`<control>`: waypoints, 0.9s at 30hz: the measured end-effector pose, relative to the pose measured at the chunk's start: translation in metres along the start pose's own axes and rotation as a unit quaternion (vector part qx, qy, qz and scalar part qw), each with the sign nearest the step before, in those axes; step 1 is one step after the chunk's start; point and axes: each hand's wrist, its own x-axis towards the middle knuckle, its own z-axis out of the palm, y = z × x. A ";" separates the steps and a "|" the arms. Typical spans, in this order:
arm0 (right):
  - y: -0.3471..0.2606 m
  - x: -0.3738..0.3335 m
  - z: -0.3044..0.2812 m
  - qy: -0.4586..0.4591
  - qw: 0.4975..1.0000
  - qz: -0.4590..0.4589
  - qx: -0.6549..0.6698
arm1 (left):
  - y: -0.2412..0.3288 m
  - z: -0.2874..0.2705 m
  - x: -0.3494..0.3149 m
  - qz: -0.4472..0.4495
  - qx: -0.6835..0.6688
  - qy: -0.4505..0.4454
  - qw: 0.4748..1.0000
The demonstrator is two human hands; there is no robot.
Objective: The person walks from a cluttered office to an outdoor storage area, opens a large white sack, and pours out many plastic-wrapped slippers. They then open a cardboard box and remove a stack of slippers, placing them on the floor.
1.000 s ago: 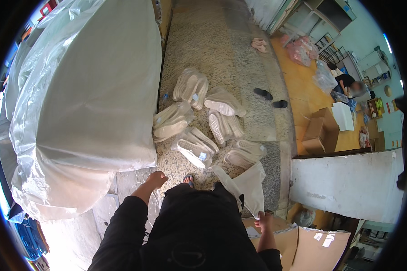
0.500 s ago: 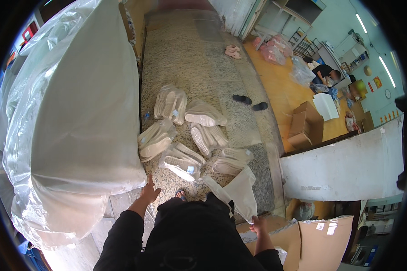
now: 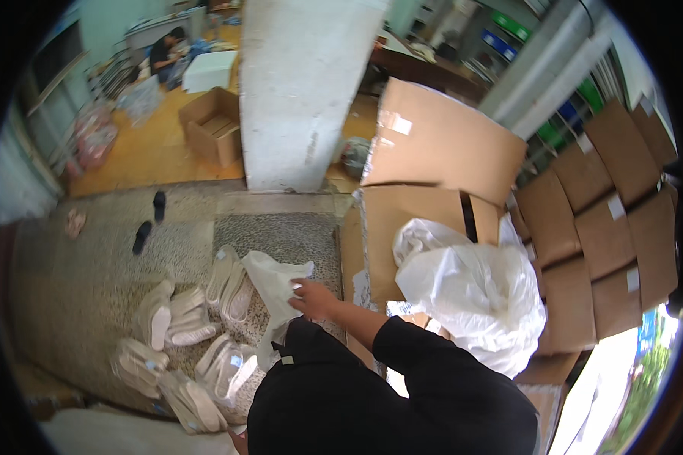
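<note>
My right hand (image 3: 311, 298) is closed on the edge of a thin white plastic sack (image 3: 273, 284), which hangs down beside my leg. Only a sliver of my left hand (image 3: 239, 441) shows at the lower edge, next to my dark clothing; its fingers are mostly hidden. On the speckled floor in front of and left of the sack lie several clear-bagged bundles of cream shoe soles (image 3: 226, 365). One bundle (image 3: 231, 284) lies right against the sack.
To my right, a large open cardboard box (image 3: 413, 208) has a crumpled white plastic bag (image 3: 474, 292) over it. Stacked cartons (image 3: 607, 235) stand beyond. A white pillar (image 3: 303, 98), an open carton (image 3: 212, 125), black slippers (image 3: 142, 236) and a seated person (image 3: 165, 54) are farther off.
My view has turned to the right, bringing the cartons and crumpled bag into sight. My right hand still holds the sack; my left hand has mostly left the picture.
</note>
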 end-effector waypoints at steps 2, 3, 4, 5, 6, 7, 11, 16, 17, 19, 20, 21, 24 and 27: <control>-0.022 0.001 0.001 0.026 0.994 -0.027 0.103 | 0.064 -0.010 0.022 0.107 0.119 0.010 0.987; -0.035 0.001 0.003 -0.029 0.987 0.002 0.160 | 0.101 -0.012 0.030 0.178 0.183 0.023 0.967; -0.046 0.001 0.003 -0.083 0.970 0.037 0.227 | 0.140 -0.006 0.036 0.250 0.236 0.033 0.938; -0.057 -0.002 0.003 -0.041 0.971 -0.072 0.226 | 0.179 0.003 0.040 0.319 0.271 0.037 0.907; -0.063 -0.005 -0.001 -0.072 0.948 -0.146 0.272 | 0.217 0.017 0.042 0.377 0.285 0.028 0.881; -0.073 -0.011 -0.004 -0.067 0.929 -0.182 0.316 | 0.253 0.033 0.044 0.426 0.285 0.002 0.858; -0.088 -0.052 -0.039 0.019 0.931 -0.129 0.342 | 0.342 0.114 0.053 0.532 0.179 -0.195 0.804; -0.123 -0.138 -0.049 0.248 0.884 -0.172 0.356 | 0.427 0.171 0.034 0.315 0.014 -0.485 0.816; -0.127 -0.160 -0.040 0.328 0.864 -0.156 0.349 | 0.459 0.176 0.018 0.315 -0.170 -0.526 0.771; -0.122 -0.208 -0.012 0.416 0.848 -0.070 0.321 | 0.555 0.172 -0.016 0.430 -0.221 -0.370 0.793; -0.115 -0.233 0.005 0.467 0.841 0.013 0.274 | 0.608 0.169 -0.040 0.602 -0.175 -0.184 0.757; -0.106 -0.262 0.027 0.492 0.832 0.122 0.226 | 0.666 0.167 -0.067 0.521 -0.193 -0.122 0.823; -0.085 -0.351 0.115 0.448 0.713 0.492 0.220 | 0.749 0.164 -0.145 0.483 -0.298 -0.308 0.764; -0.095 -0.430 0.225 0.468 0.458 0.699 0.287 | 0.753 0.211 -0.225 0.531 -0.344 -0.425 0.647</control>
